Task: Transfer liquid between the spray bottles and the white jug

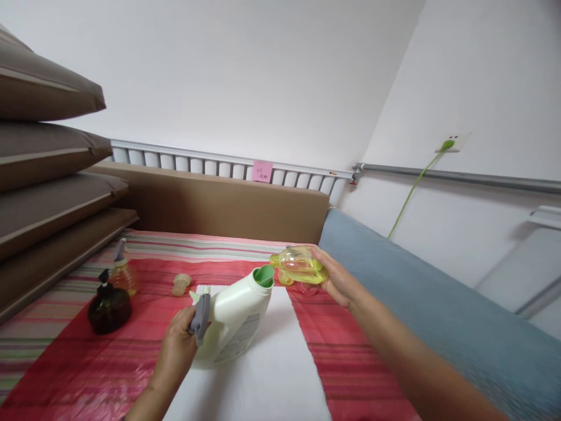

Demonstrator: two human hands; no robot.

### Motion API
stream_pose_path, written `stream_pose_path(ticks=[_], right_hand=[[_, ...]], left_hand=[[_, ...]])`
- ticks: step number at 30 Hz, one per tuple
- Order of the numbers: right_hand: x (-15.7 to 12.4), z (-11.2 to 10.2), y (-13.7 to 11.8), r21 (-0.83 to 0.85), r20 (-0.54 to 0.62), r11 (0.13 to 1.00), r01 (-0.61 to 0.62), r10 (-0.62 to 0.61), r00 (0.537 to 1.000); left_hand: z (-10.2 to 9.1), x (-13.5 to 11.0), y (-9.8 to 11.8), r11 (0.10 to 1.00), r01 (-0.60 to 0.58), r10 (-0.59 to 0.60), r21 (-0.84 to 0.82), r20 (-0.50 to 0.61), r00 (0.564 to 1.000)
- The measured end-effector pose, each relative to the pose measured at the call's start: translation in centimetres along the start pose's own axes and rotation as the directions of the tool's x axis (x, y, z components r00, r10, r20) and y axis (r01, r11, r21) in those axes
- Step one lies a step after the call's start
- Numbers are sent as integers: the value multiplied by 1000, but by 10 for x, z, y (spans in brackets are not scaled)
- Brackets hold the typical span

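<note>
My right hand (335, 278) is wrapped round a clear yellow bottle (300, 264) with yellow liquid inside. The bottle lies nearly level, its open mouth pointing left, just beside the green pouring spout (265, 275) of a pale detergent jug (239, 316). The jug is capless and leans to the right over a white sheet (280, 374). Closed round a grey trigger spray head (200, 320) with a pale green tip, my left hand (180, 339) is against or close to the jug's left side; contact is partly hidden. A translucent cap (181, 284) lies behind that hand.
A dark pump bottle (109, 310) and an amber spray bottle (124, 275) stand at left on the red cloth (149, 275). Stacked brown cushions (52, 193) rise at far left. A brown panel (228, 204) closes the back; a blue padded edge (416, 292) runs along the right.
</note>
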State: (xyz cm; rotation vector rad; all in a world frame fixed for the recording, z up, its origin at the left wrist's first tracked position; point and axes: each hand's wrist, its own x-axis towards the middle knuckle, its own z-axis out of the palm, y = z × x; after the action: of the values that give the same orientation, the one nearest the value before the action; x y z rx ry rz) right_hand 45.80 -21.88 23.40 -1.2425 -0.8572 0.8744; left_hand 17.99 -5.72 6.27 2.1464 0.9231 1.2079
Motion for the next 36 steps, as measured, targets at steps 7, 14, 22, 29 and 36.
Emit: stream_pose_path(ticks=[7,14,22,29,36], right_hand=[[-3,2,-3,-40,-9,999,19,-19,1000],[0,-2,-2,-89,-58,996,23,-28,998],[5,-8,-1,-61,-115,998,7,-14,993],[5,-8,-2,-69,-138,998,0,-9,990],[6,-6,-4,-85,-148,996,5,-18,989]], left_hand=[[0,0,-2,1000,-18,18,1,-4,1000],[2,0,-4,999,-51,51,3,-9,999],[2,0,-7,1000,-31,31,6,13,999],[2,0,-7,998,-52,51,27,8,999],[1,0,-3,999,-45,45,22,6,999]])
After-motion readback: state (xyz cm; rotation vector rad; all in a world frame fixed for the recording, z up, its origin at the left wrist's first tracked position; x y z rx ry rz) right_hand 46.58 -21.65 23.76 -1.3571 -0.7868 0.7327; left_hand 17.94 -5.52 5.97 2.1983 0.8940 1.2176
